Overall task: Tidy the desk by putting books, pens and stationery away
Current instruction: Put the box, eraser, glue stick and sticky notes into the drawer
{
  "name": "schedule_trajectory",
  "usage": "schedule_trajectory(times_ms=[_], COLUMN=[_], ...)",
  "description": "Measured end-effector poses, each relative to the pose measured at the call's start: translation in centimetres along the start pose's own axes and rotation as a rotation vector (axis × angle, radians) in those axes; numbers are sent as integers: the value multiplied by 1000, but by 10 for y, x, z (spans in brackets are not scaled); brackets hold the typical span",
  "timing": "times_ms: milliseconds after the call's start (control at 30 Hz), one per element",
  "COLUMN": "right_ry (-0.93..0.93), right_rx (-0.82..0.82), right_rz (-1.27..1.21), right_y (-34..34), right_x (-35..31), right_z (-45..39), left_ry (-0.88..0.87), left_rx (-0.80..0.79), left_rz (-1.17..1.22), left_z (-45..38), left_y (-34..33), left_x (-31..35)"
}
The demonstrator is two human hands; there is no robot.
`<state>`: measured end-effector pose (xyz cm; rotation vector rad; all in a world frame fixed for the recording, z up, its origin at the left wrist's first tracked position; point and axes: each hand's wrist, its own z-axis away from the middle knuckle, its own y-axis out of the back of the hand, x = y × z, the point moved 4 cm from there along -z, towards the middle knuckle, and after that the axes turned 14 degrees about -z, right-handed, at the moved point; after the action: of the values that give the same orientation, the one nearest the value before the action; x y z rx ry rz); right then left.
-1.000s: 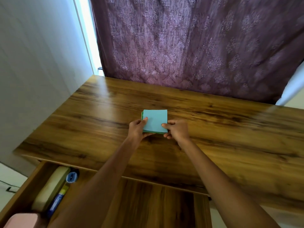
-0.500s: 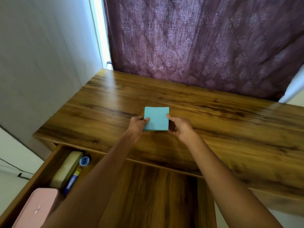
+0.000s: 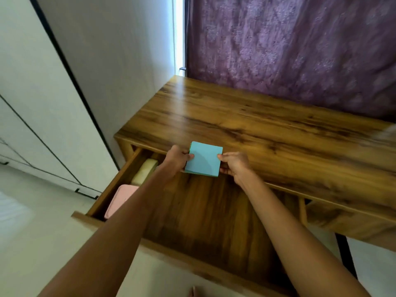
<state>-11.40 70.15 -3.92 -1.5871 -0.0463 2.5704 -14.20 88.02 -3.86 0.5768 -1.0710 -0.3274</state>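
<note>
A square pad of light-blue sticky notes (image 3: pixel 203 158) with a green edge is held in the air over the front edge of the wooden desk (image 3: pixel 267 127), above the back of the open drawer (image 3: pixel 205 215). My left hand (image 3: pixel 176 159) pinches its left side, thumb on top. On the pad's right side, my right hand (image 3: pixel 233 165) pinches it, fingers curled beneath. The pad tilts slightly toward me.
In the drawer's left part lie a cream case (image 3: pixel 144 171) and a pink case (image 3: pixel 120 200); the drawer's wooden floor shows to their right. A purple curtain (image 3: pixel 289 46) hangs behind the desk. A white wall and cabinet doors (image 3: pixel 42 103) stand at the left.
Both hands have lifted the pad off the desk top and brought it toward me, to the desk's front edge over the drawer. The view has swung left and down.
</note>
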Motion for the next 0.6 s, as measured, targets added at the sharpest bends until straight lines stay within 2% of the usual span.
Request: schedule_trajectory(times_ms=[167,367,500,600], right_ry=[-34,-82,-120,-155], right_rx=[-16,18,64,87], right_rz=[30,132,149,158], right_y=[-26,-44,-54,-63], right_x=[29,58,78,98], right_z=[27,35,39,46], left_ry=[7,71,1,-86], left_rx=[45,-113,-167,-119], left_rz=[-126,-154,-259,-417], left_z=[24,34,28,20], left_y=[23,39,40,42], left_x=[-30,-57,-76,-92])
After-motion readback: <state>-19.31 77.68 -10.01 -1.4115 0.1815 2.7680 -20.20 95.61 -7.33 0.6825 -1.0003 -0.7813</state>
